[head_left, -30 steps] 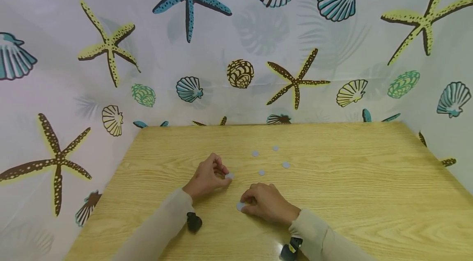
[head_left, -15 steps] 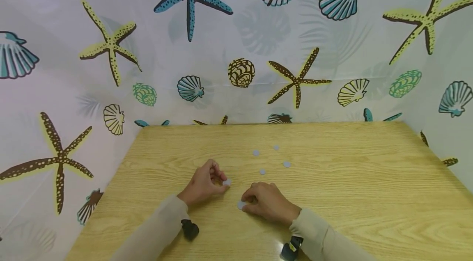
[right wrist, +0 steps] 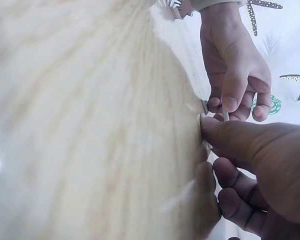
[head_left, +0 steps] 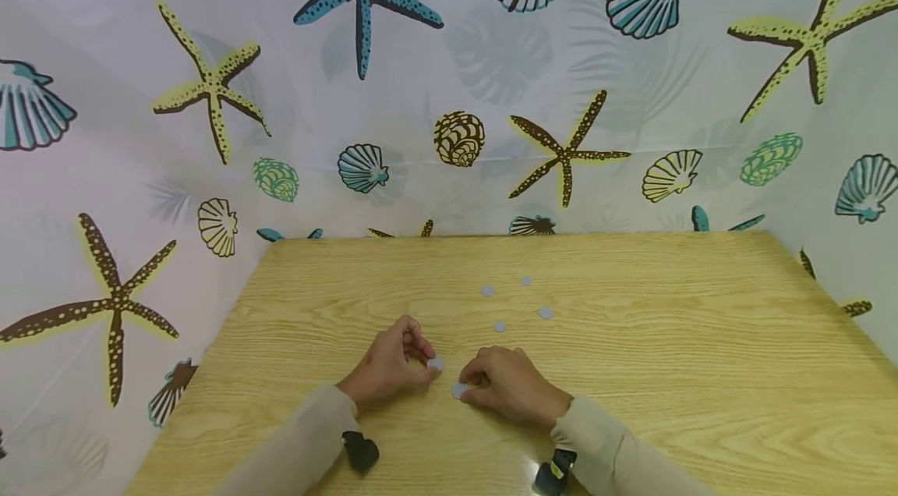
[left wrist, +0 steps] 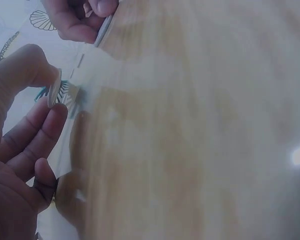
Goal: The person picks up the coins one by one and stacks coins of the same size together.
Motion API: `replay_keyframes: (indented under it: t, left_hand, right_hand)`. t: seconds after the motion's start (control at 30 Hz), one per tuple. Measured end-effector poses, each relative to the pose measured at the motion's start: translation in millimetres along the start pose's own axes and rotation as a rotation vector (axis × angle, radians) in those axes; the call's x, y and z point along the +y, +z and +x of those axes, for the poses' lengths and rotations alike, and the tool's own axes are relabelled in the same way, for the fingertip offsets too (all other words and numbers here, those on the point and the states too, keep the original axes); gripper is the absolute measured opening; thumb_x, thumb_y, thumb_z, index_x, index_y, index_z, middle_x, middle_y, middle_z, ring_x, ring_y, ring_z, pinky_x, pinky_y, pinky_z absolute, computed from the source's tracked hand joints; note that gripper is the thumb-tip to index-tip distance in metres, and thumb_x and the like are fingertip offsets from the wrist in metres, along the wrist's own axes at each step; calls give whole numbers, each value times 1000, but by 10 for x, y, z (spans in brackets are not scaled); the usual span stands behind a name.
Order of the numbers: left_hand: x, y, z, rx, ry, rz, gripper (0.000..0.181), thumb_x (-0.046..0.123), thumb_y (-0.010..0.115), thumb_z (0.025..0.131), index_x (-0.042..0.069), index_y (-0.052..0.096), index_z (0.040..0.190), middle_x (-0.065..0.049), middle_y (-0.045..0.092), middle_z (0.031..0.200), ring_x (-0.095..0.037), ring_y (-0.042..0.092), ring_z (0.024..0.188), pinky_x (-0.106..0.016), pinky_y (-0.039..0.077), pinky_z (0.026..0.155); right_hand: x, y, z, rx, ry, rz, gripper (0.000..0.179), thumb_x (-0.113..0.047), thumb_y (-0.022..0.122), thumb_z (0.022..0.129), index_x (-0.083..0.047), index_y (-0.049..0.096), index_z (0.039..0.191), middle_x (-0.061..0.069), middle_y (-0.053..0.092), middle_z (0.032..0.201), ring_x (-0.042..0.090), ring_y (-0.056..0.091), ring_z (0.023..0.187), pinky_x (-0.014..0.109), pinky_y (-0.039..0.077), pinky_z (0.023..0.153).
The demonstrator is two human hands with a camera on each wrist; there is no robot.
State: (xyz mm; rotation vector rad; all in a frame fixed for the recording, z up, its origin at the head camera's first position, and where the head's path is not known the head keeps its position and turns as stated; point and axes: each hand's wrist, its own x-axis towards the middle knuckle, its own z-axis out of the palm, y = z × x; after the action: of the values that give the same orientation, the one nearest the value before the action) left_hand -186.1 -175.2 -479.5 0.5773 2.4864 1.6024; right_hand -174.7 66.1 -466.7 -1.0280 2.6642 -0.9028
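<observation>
My left hand (head_left: 388,366) pinches a small, thin, pale grey disc (head_left: 435,363) between thumb and fingertips. In the left wrist view this disc (left wrist: 54,95) stands on edge in the pinch, raised off the wood. My right hand (head_left: 512,387) rests low over the table and pinches a second grey disc (head_left: 459,390) at its edge, close to the surface. The two discs are a short gap apart, the left one slightly farther from me. In the right wrist view the right thumb (right wrist: 230,132) covers most of its disc.
Beyond the hands, several more grey discs lie loosely spread on the wood-grain table (head_left: 666,340), among them a near disc (head_left: 499,327) and a right-hand disc (head_left: 546,313). A cloth printed with starfish and shells (head_left: 393,114) hangs behind the table and along both sides.
My left hand has come toward me with its disc, nearer to the right hand's disc. The right hand keeps its place and its pinch. The discs on the table lie as before.
</observation>
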Motion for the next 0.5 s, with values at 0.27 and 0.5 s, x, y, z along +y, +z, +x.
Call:
replay_keyframes:
  t: [0.27, 0.5]
  left_hand:
    - [28, 77, -38, -39, 7, 6, 42, -3, 80, 79, 2, 44, 99, -7, 72, 94, -21, 70, 86, -35, 55, 82]
    - [32, 101, -62, -58, 45, 23, 42, -2, 80, 80, 4, 43, 98, -5, 72, 95, -19, 69, 86, -33, 55, 82]
  right_hand:
    - [2, 11, 6, 11, 11, 8, 19, -28, 80, 85, -13, 79, 98, -12, 64, 84, 4, 52, 76, 34, 34, 69]
    - [3, 6, 6, 17, -2, 4, 18, -26, 80, 85, -13, 79, 97, -13, 63, 81, 4, 51, 73, 33, 33, 68]
